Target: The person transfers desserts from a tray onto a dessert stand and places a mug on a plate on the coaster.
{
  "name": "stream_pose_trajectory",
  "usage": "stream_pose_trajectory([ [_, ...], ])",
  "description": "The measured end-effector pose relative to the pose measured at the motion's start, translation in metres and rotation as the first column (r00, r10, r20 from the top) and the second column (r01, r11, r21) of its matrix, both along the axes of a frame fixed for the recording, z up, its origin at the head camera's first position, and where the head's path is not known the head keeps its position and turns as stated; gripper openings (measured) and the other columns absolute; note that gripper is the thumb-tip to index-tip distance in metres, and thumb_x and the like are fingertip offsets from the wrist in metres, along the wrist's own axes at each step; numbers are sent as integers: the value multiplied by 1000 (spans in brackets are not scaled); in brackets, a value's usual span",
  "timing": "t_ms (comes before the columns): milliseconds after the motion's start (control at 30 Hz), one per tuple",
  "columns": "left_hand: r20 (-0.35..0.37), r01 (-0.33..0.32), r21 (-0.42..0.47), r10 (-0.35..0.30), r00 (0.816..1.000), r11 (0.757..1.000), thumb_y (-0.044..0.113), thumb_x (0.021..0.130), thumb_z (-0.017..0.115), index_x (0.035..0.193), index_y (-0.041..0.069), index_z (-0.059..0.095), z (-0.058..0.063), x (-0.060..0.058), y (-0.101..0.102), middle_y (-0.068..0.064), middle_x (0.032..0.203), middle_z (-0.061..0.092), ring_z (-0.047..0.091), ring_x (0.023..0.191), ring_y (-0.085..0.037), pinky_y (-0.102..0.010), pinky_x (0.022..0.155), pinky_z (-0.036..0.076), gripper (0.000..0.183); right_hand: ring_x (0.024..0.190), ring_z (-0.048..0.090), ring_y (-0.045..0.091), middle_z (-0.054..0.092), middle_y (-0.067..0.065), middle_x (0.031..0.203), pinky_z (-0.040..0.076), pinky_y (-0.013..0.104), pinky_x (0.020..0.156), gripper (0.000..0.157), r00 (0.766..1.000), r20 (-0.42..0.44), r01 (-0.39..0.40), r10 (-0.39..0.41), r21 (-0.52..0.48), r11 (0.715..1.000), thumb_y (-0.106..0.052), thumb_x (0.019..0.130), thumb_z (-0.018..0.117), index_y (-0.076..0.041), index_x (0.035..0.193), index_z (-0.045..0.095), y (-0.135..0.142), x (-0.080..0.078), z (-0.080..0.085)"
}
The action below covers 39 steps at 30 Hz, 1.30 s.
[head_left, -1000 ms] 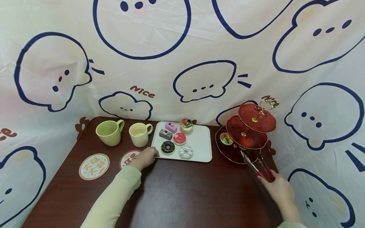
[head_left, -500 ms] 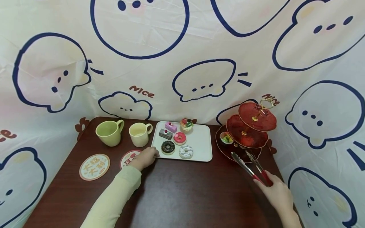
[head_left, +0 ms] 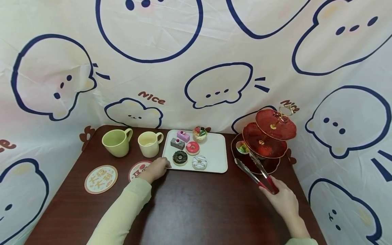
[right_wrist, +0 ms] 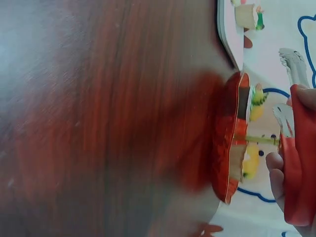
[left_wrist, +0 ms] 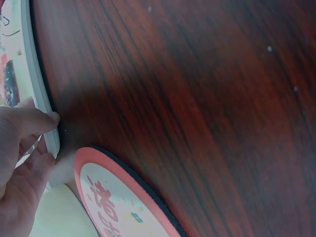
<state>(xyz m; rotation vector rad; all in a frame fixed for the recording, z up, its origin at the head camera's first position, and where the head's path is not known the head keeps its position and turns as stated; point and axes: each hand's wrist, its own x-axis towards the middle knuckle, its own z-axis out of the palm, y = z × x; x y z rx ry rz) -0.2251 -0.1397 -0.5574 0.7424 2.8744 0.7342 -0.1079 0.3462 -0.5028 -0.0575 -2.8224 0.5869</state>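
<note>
My left hand (head_left: pixel 157 170) pinches the front left corner of a white tray (head_left: pixel 215 149); thumb and fingers lie on its rim (left_wrist: pixel 39 74) in the left wrist view. On the tray are a black donut (head_left: pixel 180 158), a pink donut (head_left: pixel 193 148), a white striped donut (head_left: pixel 199 163), two small cakes and a fruit cup (head_left: pixel 200 134). My right hand (head_left: pixel 283 199) holds red-handled tongs (head_left: pixel 273 186), their tips apart and nothing between them, by a red three-tier stand (head_left: pixel 275 128). Its bottom plate bears a fruit cup (head_left: pixel 242 147); a second cup (right_wrist: pixel 238 163) shows in the right wrist view.
A green mug (head_left: pixel 116 143) and a pale yellow mug (head_left: pixel 149 144) stand left of the tray. Two round coasters (head_left: pixel 101 179) lie in front of them, one partly behind my left arm. A patterned cloth (head_left: pixel 220 41) hangs behind and beside the dark wooden table (head_left: pixel 208 207).
My right hand has drawn the tongs out from the stand's lower tier and moved left, in front of it. The tongs have spread wider. My left hand and the tray have stayed put.
</note>
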Motion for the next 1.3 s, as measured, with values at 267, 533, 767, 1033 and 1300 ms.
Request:
stream_pose_trajectory([
  [267, -13, -7, 4, 7, 1000, 1000, -18, 78, 60, 89, -3, 77, 1, 3, 1, -12, 86, 69, 68, 88, -32, -45, 83, 56, 25, 108, 64, 47, 63, 28, 129, 51, 64, 86, 72, 996, -8, -84, 84, -16, 996, -41, 87, 81, 2, 139, 60, -21, -31, -2],
  [533, 0, -35, 3, 35, 999, 999, -18, 79, 59, 89, -3, 77, 3, 3, -1, -12, 86, 69, 68, 88, -32, -44, 83, 57, 26, 117, 60, 47, 58, 29, 137, 48, 62, 97, 72, 990, 50, -127, 132, -87, 988, -40, 90, 79, 2, 144, 56, -49, -67, -7],
  [767, -17, -11, 20, 12, 1000, 1000, -18, 78, 59, 87, -2, 77, 3, 6, -1, -11, 84, 69, 68, 84, -29, -42, 78, 57, 25, 110, 63, 43, 60, 27, 135, 51, 59, 94, 73, 991, 55, -117, 125, -133, 984, -38, 89, 80, 2, 144, 55, -75, -85, -14],
  [1033, -52, 3, 29, -1, 999, 1000, -18, 78, 61, 86, -2, 77, -1, 3, -1, -10, 82, 69, 68, 82, -28, -41, 75, 57, 24, 121, 58, 47, 56, 28, 140, 48, 61, 98, 74, 985, 124, -114, 123, -83, 990, -42, 91, 77, 3, 145, 54, -94, -115, -14],
  [1300, -69, 14, 9, -14, 998, 1000, -18, 77, 63, 87, -3, 77, -3, 2, -1, -12, 83, 68, 68, 83, -29, -41, 77, 57, 23, 117, 61, 48, 56, 28, 141, 49, 61, 96, 72, 972, 184, -140, 144, -35, 990, -41, 92, 75, 3, 145, 54, -108, -131, -22],
])
